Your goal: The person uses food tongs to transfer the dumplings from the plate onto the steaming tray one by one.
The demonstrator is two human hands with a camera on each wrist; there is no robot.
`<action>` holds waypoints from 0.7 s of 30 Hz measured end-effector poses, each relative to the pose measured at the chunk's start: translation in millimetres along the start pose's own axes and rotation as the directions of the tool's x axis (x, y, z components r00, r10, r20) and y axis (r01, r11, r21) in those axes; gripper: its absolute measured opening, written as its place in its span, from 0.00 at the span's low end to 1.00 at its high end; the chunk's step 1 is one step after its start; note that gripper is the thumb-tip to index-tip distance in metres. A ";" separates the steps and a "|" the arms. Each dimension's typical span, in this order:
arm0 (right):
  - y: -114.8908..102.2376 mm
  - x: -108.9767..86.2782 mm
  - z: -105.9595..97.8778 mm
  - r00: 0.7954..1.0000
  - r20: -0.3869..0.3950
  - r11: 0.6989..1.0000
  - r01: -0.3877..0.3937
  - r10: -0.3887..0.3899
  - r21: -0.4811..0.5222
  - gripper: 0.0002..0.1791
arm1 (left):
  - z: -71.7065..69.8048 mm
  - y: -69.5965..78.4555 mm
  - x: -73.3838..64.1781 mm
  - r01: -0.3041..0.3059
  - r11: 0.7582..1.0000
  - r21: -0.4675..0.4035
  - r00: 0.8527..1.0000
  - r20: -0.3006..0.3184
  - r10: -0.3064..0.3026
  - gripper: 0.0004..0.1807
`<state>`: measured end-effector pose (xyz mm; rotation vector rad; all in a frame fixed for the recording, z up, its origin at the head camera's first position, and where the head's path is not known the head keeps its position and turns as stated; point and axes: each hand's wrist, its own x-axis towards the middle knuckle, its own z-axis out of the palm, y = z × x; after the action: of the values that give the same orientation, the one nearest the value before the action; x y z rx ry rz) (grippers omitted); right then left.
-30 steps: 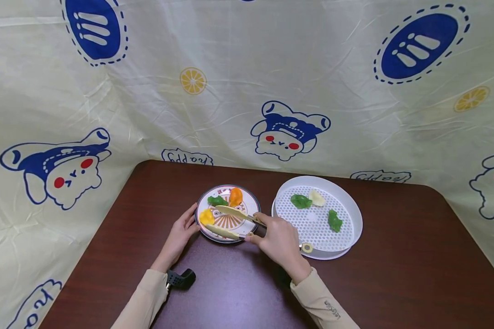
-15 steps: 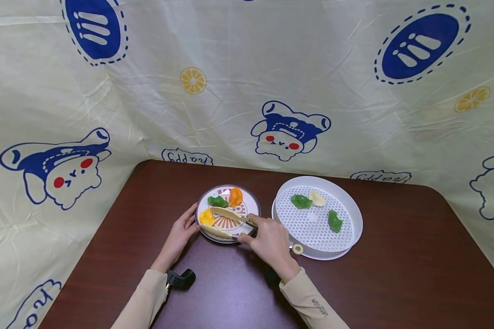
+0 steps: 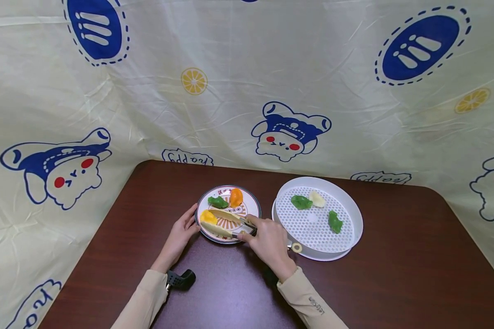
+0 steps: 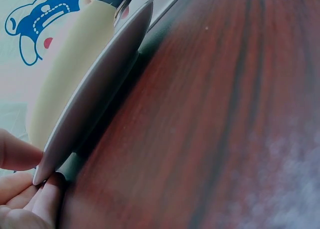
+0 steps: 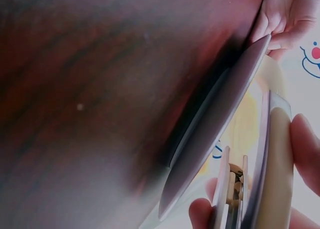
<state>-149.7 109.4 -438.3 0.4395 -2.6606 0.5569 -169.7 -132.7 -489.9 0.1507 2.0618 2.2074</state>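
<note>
My left hand (image 3: 183,230) pinches the left rim of a round patterned plate (image 3: 250,201); in the left wrist view its thumb (image 4: 19,151) lies over the rim and its fingers beneath. My right hand (image 3: 271,242) grips tongs (image 3: 219,230) with cream tips, held over the plate from the right. The tips are apart, one on either side of a yellow piece (image 3: 207,216) at the plate's left. A green leafy piece (image 3: 218,202) and an orange piece (image 3: 236,198) lie at the plate's far side. The right wrist view shows the plate's edge (image 5: 215,134) side-on.
Right of the plate stands a white round tray (image 3: 286,224) with a perforated floor, holding two green pieces (image 3: 301,202) and a pale piece (image 3: 317,198). The brown table (image 3: 403,256) meets a printed curtain (image 3: 222,128) at the back.
My right hand and the tongs have moved left over the plate, and the tips have drawn closer together around the yellow piece. My left hand stays at the rim.
</note>
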 end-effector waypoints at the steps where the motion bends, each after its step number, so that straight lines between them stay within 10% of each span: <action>1: 0.5 -0.2 0.2 1.000 -0.006 1.000 -0.002 0.002 0.000 0.27 | 0.0 0.0 -0.1 0.000 1.000 -0.001 1.000 0.000 0.000 0.36; 21: 18.6 -1.0 -39.7 1.000 -0.013 0.997 -0.002 0.003 0.071 0.24 | 1.1 2.0 -0.3 0.013 1.000 0.006 1.000 -0.008 -0.013 0.35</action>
<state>-143.8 143.3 -411.0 0.4507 -2.6354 0.6547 -169.3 -131.8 -487.9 0.1290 2.0677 2.1984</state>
